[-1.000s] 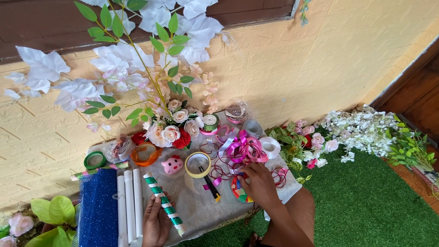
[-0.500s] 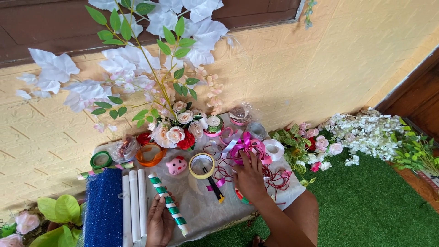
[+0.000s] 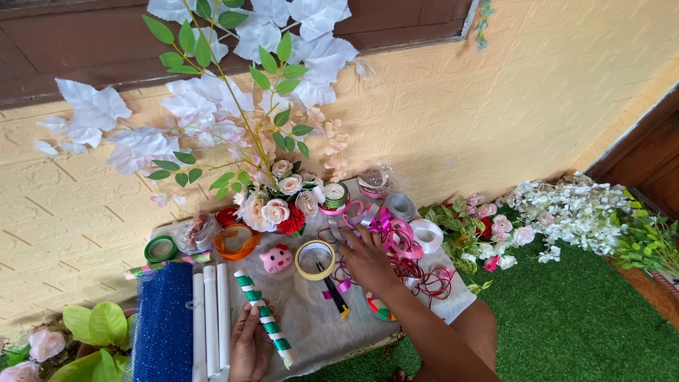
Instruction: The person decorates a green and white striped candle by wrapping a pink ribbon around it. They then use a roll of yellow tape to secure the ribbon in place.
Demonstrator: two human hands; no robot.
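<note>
A person sits at a small low table point(image 3: 311, 339) covered with a pale cloth, set against a cream textured wall, seen from above. The left hand point(image 3: 249, 346) lies near the table's front edge, its fingers point(image 3: 244, 320) curled around a green-and-white striped stick point(image 3: 263, 318) that points slantwise away from the person. The right hand point(image 3: 369, 260) reaches farther back, palm down, with fingers point(image 3: 351, 240) spread and resting on a tangle of pink curling ribbon point(image 3: 390, 233); whether it pinches any strand cannot be told.

Just left of that hand sits a yellow-rimmed roll of tape point(image 3: 315, 259), and beside it a small pink pig-shaped figure point(image 3: 276, 259). A dark pen-like tool point(image 3: 334, 293) lies in front of the roll. Thin red ribbon point(image 3: 424, 279) loops to the right of the wrist, near a white ribbon spool point(image 3: 427, 235).

At the table's left lie three white sticks point(image 3: 211, 318) side by side, next to a roll of blue mesh point(image 3: 164, 327). An orange ribbon roll point(image 3: 236, 242) and a green one point(image 3: 161, 249) sit behind them.

At the back stands a bouquet of cream and red artificial roses point(image 3: 279, 209) with tall leafy stems and white leaves. White artificial blossoms point(image 3: 573, 212) lie on green artificial turf point(image 3: 566, 325) to the right.
</note>
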